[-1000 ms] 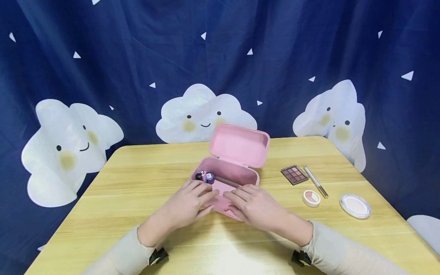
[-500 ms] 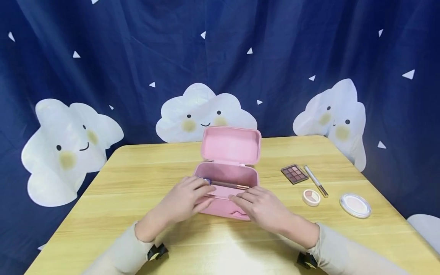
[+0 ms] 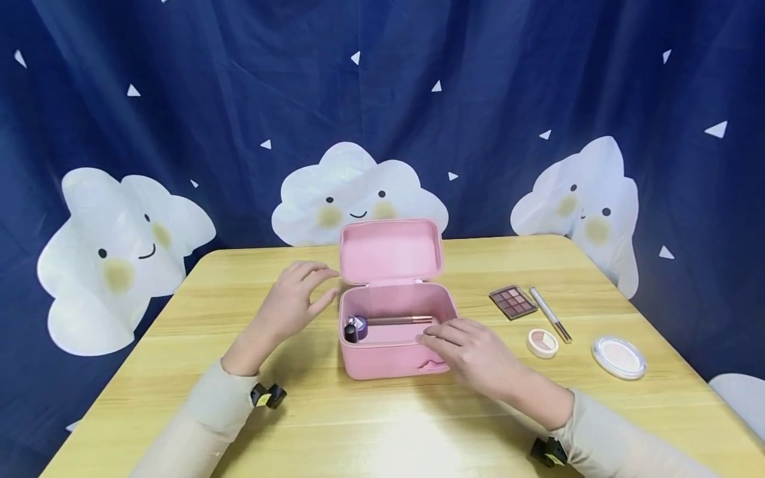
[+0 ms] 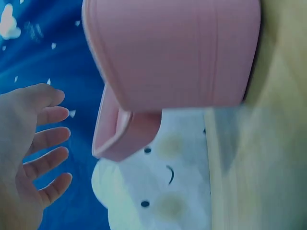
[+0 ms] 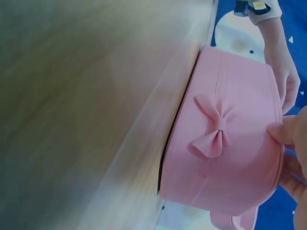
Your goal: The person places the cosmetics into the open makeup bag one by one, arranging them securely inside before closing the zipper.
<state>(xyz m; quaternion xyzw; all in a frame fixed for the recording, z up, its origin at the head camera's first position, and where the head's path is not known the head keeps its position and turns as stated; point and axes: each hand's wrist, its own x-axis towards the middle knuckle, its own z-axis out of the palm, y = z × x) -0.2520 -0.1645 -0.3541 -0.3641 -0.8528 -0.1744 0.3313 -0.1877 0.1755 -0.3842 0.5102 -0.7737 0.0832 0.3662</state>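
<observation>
A pink makeup case (image 3: 382, 364) stands on the table with its lid (image 3: 391, 251) raised. My right hand (image 3: 478, 357) holds its front right rim, thumb on the outer wall beside the bow (image 5: 218, 125) and fingers over the edge, as the right wrist view shows. My left hand (image 3: 288, 304), fingers spread and holding nothing, is just left of the case, close to the lid hinge. Inside the case, a slim brown stick with a gold end (image 3: 397, 320) lies along the back. A small black-capped bottle (image 3: 350, 332) and a purple item (image 3: 361, 325) sit in the left corner.
Right of the case lie an eyeshadow palette (image 3: 512, 302), a silver pen-like tube (image 3: 550, 315), a small round tricolour compact (image 3: 542, 343) and a larger clear-rimmed compact (image 3: 619, 357). A dark blue cloud-print curtain (image 3: 382, 79) hangs behind the wooden table (image 3: 269, 431).
The case has turned to face front more squarely, its lid shifting left. My left hand has let go of the front rim and moved left and away; my right hand stays at the rim.
</observation>
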